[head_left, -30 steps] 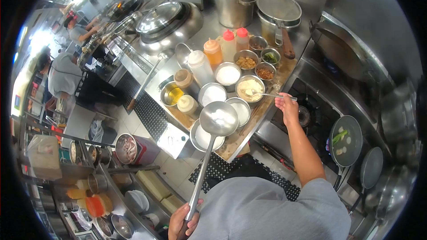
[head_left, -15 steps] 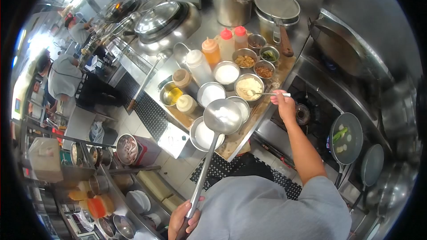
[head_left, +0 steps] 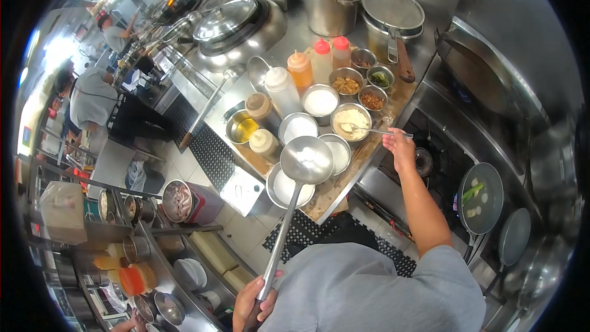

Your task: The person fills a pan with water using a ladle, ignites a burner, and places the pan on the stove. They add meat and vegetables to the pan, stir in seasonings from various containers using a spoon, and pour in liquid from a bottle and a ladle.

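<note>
My left hand (head_left: 253, 307) grips the long handle of a steel ladle (head_left: 305, 161) near my body. The ladle's bowl holds a little white powder and hovers over the seasoning bowls. My right hand (head_left: 399, 146) reaches forward and holds the handle end of a small spoon (head_left: 367, 129). The spoon's tip rests in a steel bowl of pale yellow powder (head_left: 351, 120). Around it stand bowls of white powder (head_left: 320, 102), (head_left: 299, 128), and one under the ladle (head_left: 284, 187).
Squeeze bottles (head_left: 300, 69) and small bowls of condiments (head_left: 346, 85) crowd the wooden tray (head_left: 332, 194). To the right, a pan with vegetables (head_left: 480, 197) sits on the stove. A big lidded wok (head_left: 236, 24) and stockpot (head_left: 330, 1) stand behind. Other people (head_left: 91, 101) work at far left.
My right hand stays at the spoon in the yellow powder bowl, shifting only slightly. The ladle remains held over the bowls.
</note>
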Demonstrator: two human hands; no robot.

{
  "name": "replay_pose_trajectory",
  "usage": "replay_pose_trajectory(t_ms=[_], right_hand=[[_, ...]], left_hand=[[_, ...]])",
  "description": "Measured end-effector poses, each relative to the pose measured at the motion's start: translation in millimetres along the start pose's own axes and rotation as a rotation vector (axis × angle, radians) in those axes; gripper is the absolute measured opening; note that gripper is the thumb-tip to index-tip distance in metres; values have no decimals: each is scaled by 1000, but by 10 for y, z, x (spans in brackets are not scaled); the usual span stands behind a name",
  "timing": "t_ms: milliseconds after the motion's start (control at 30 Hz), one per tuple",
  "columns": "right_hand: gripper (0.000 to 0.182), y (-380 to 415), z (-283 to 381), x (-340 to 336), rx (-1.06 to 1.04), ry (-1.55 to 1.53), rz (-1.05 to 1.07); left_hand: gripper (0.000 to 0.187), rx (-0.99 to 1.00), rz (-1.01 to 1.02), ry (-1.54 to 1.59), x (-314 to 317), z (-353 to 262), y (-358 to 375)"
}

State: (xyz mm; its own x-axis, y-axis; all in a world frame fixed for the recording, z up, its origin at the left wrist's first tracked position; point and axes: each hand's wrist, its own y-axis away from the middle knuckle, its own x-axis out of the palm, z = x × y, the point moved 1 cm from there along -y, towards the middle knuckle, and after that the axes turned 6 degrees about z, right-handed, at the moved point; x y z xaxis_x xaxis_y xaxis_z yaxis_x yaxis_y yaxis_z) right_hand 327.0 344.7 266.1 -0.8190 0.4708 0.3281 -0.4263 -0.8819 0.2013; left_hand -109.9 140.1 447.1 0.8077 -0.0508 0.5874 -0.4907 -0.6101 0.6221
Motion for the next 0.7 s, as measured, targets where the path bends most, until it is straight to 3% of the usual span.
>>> replay_pose_trajectory(t_ms=[533, 633, 700], right_hand=[[28, 450, 622, 345, -62, -39, 136], [29, 590, 653, 517, -117, 73, 209], [30, 717, 654, 646, -239, 334, 348]], left_hand=[[46, -23, 39, 46, 55, -72, -126], [46, -21, 52, 51, 81, -87, -144], [46, -25, 52, 64, 82, -90, -150]])
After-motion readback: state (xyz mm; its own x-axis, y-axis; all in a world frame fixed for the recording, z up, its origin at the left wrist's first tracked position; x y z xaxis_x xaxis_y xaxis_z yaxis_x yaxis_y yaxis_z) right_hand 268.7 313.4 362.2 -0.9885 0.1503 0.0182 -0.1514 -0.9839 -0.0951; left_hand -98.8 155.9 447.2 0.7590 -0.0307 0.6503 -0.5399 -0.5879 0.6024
